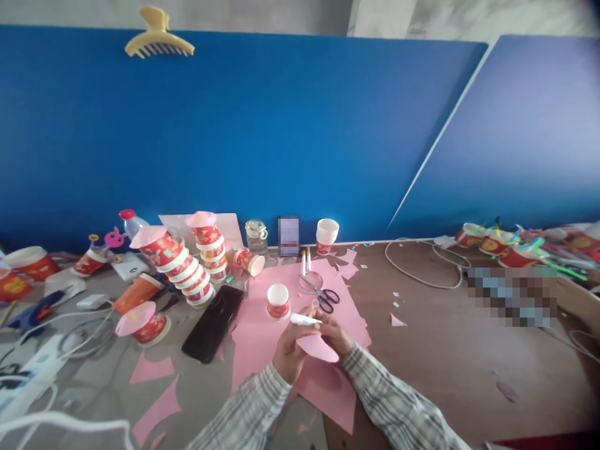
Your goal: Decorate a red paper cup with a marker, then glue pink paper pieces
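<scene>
Both my hands meet low in the middle of the head view, over a large pink paper sheet (262, 337). My left hand (289, 350) grips a white glue stick (304, 320) that points right. My right hand (335, 334) holds a pink paper cone (317, 347) by its upper edge, and the left hand touches its left side. An upside-down red and white paper cup (278, 302) stands just beyond my left hand. Black-handled scissors (323, 295) lie just beyond my right hand.
A black phone (213, 322) lies left of the pink sheet. Stacked red paper cups (185, 262) with pink caps lean behind it, with more cups, a bottle and cables at the left. A white cable (412, 265) and decorated cups (497, 247) lie at the right. Blue partitions (281, 137) close the back.
</scene>
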### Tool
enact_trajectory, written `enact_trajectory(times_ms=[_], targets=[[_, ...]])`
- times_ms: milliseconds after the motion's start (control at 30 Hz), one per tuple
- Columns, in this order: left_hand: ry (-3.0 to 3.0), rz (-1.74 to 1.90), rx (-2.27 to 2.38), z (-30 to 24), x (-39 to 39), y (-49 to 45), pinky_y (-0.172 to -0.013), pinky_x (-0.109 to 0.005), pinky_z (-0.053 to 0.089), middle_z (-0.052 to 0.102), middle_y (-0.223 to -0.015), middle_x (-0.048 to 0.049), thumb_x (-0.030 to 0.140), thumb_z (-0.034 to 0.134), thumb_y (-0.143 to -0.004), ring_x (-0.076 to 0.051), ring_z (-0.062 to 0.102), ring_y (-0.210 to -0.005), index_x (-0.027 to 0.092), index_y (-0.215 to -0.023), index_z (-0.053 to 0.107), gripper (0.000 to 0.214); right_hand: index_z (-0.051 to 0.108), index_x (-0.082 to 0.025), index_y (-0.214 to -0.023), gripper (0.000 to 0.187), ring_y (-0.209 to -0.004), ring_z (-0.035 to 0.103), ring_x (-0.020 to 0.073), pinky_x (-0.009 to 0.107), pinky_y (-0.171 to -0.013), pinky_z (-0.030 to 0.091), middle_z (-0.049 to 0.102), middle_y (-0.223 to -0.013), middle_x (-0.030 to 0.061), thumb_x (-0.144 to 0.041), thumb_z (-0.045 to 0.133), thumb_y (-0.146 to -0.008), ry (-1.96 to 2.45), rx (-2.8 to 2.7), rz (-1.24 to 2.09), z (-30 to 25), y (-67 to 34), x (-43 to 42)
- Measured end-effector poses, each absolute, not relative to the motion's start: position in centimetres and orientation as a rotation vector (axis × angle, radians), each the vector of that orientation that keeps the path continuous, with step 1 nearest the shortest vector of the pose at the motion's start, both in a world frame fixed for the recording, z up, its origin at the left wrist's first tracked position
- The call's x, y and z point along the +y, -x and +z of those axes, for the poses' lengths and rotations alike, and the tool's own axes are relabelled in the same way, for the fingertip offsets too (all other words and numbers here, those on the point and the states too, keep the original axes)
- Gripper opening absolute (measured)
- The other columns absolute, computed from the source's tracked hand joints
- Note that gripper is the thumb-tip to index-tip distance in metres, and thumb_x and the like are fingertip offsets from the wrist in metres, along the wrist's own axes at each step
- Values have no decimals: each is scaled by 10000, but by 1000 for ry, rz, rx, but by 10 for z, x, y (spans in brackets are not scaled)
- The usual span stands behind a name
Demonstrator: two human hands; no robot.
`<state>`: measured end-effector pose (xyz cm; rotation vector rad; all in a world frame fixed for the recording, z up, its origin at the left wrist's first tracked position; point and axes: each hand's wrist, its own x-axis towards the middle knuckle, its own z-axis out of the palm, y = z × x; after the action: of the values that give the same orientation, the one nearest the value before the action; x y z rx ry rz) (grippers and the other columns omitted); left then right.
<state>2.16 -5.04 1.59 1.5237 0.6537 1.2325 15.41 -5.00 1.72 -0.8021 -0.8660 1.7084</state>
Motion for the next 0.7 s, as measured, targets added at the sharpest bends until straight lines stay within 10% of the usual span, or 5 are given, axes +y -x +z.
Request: enact_trajectory(times_ms=[500,700], targets=[[-1413,1146,604,5,-46,-25,-681,-373,482,620,-881,-97,423,586,-701,-233,578,-814,206,-793,653,245,539,-226,-1072,346,-561,530,144,274,-580,462,592,-653,1,-321,438,-755,1549,-1563,670,36,-206,-2],[-1389,1086,613,-3,-43,-24,-670,-363,486,615,-899,-96,413,595,-695,-233,578,-832,199,-805,638,245,387,-229,-1253,472,-845,596,211,316,-771,428,656,-964,88,-186,431,-785,1918,-1881,385,57,-192,65]])
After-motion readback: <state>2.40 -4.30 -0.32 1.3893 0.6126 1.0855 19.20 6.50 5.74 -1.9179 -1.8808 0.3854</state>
